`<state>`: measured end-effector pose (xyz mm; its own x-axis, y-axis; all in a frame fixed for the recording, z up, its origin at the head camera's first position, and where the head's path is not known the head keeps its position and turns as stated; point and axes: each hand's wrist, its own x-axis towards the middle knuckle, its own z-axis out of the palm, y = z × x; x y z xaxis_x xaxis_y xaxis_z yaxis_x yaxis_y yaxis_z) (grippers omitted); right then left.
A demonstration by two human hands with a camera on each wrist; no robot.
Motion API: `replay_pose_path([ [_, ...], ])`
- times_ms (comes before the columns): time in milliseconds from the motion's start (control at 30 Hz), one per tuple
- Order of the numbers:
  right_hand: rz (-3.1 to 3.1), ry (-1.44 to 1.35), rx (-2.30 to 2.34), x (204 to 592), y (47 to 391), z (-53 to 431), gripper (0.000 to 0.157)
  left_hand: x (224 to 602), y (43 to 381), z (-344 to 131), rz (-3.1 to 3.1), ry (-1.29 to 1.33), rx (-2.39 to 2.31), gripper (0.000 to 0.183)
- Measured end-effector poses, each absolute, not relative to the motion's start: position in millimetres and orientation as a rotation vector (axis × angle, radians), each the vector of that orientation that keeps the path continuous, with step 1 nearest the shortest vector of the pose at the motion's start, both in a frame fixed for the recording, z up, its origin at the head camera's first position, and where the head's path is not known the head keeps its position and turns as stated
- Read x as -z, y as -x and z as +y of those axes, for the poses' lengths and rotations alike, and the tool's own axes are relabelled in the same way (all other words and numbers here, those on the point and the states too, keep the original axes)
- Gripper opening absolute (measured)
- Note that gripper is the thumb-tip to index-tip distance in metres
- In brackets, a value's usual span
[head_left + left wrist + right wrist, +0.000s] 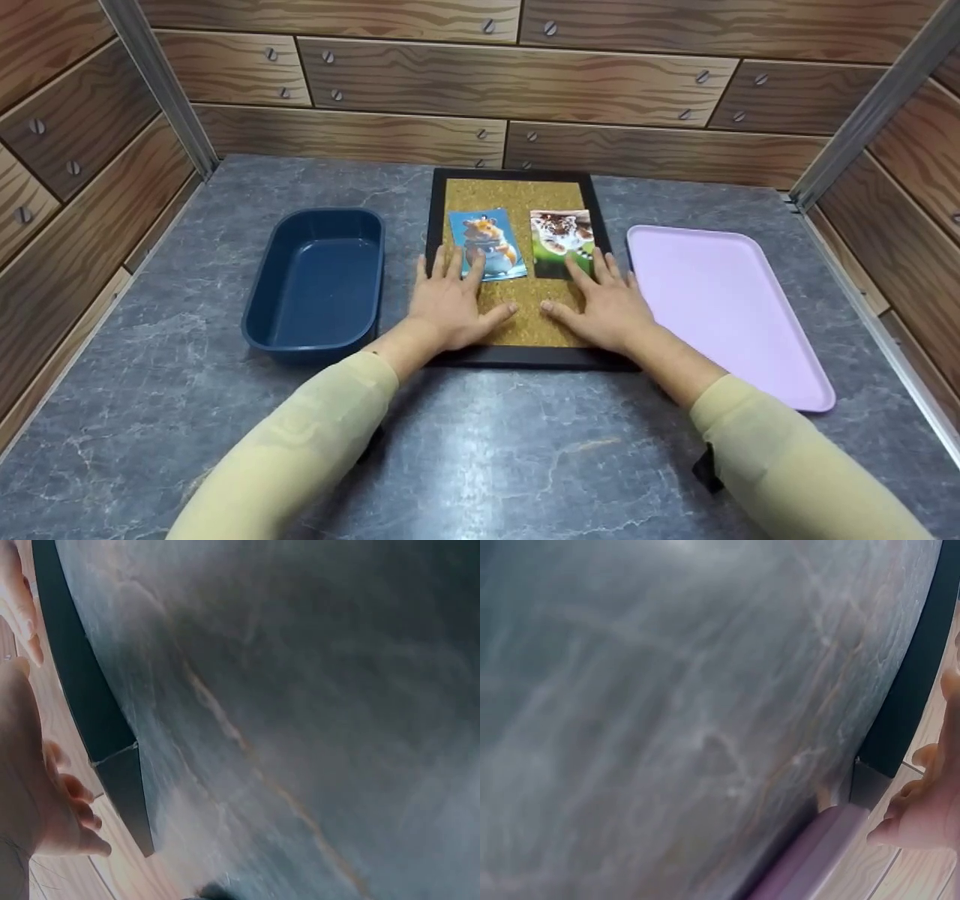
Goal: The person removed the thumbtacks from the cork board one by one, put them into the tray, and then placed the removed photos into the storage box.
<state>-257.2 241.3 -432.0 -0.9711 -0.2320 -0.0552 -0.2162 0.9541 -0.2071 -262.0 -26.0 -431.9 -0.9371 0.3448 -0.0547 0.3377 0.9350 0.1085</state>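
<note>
A black-framed corkboard (517, 191) lies flat on the table with two picture cards on it. The left card (487, 236) shows a chubby orange-and-white animal on blue; the right card (562, 232) shows a white-faced cub on green. My left hand (454, 304) is spread over the board's lower left, fingertips at the first card's lower left edge. Mirroring it, my right hand (611, 307) lies spread at the lower right, with its index fingertip over the second card's bottom part. Both wrist views show the left hand (52, 802) and right hand (922, 810) beside the board's dark frame, with nothing gripped.
Left of the board stands a deep navy blue bin (326, 285). A flat lilac tray (727, 307) lies to the right, close to the right forearm. Grey marbled table surface (517, 450) spreads in front, and wood-patterned panels (517, 82) enclose the back and sides.
</note>
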Motion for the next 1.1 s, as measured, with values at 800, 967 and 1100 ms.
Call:
replay_pose_path([
  [800, 3.084, 0.405, 0.259, 446.6, 251.0, 246.6, 0.099, 447.4, 260.1, -24.9, 3.008, -0.588, -0.119, 0.106],
  [967, 3.098, 0.418, 0.252, 450.6, 250.4, 246.7, 0.099, 449.9, 260.0, -25.0, 3.000, -0.582, -0.110, 0.106],
  [1100, 3.096, 0.407, 0.247, 451.5, 250.9, 246.2, 0.098, 451.2, 260.9, -25.0, 2.993, -0.578, -0.099, 0.106],
])
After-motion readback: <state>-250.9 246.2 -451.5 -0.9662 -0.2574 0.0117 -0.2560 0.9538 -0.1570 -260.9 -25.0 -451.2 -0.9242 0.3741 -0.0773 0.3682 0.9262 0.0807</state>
